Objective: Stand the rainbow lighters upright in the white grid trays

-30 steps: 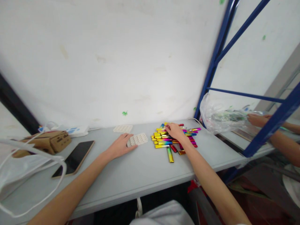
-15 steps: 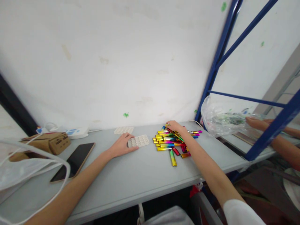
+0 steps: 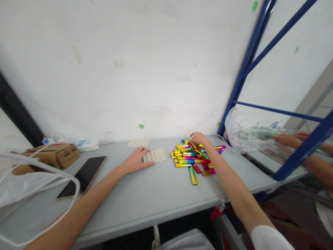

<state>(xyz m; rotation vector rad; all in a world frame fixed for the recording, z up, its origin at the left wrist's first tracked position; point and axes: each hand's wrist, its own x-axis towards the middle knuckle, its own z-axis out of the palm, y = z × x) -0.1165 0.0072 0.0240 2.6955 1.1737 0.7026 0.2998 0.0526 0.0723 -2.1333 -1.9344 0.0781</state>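
A heap of shiny rainbow-coloured bars (image 3: 191,156) lies on the grey table (image 3: 156,194). My right hand (image 3: 201,139) reaches over the far side of the heap, fingers curled down onto the bars; what they grip is hidden. My left hand (image 3: 136,159) lies flat with fingers stretched, touching the left edge of a white dimpled tray (image 3: 155,156). A second white tray (image 3: 138,143) sits behind it near the wall.
A phone (image 3: 83,176), a cardboard box (image 3: 56,155), a white power strip (image 3: 80,143) and a white bag (image 3: 23,194) lie at the left. A blue rack frame (image 3: 243,69) stands at the right, where another person's hands (image 3: 286,139) handle a clear plastic bag (image 3: 247,133).
My right hand moved from the middle of the heap to its far edge. My left hand stayed at the tray. The view shifted slightly.
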